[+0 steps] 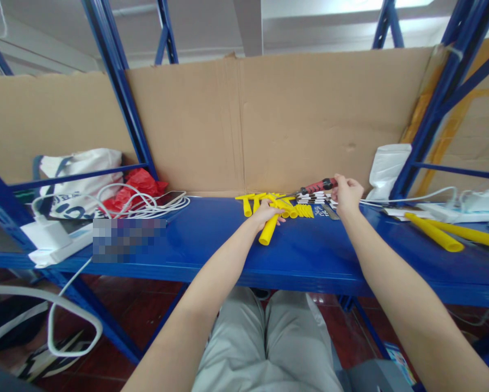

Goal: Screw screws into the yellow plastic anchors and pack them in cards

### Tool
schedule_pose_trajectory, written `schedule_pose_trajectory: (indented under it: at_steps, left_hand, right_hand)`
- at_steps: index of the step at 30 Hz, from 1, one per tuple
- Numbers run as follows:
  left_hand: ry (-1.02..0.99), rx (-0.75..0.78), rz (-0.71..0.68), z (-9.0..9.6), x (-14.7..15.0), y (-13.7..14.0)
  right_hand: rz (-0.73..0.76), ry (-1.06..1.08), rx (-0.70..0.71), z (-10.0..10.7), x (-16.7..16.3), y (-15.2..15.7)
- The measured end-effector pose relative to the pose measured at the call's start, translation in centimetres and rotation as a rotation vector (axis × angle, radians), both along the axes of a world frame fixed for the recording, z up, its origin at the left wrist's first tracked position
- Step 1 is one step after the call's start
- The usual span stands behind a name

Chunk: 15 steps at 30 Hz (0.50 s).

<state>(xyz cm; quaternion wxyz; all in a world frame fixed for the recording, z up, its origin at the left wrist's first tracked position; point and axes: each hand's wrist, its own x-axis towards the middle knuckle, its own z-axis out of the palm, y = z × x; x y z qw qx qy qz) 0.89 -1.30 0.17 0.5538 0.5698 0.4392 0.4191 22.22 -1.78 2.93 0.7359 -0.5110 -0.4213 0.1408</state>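
My left hand (264,215) is closed around a yellow plastic tube (270,231), whose open end faces me just above the blue bench. My right hand (347,191) grips the rear end of a screwdriver (318,187) with a red and black handle. The screwdriver's thin shaft points left, to the yellow pieces by my left fingers; whether its tip touches one I cannot tell. Behind that hand lie several yellow T-shaped pieces (247,206). Small flat yellow parts (304,211) sit in a row to its right, with tiny metallic bits (320,211) beside them.
Black and white strips (311,198) lie beneath the screwdriver. Longer yellow tubes (435,233) rest at the right. White cables (162,203), a red plastic bag (140,188) and a power strip (65,247) occupy the left. A cardboard wall (244,120) rises behind the bench (211,239).
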Motion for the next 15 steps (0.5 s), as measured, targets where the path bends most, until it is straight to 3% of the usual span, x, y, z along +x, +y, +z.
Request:
schedule_pose_trajectory:
  at_steps: [15]
  left_hand:
    - [0.055, 0.036, 0.015, -0.2, -0.2, 0.3]
  right_hand:
    - [0.039, -0.096, 0.061, 0.5, -1.0, -0.8]
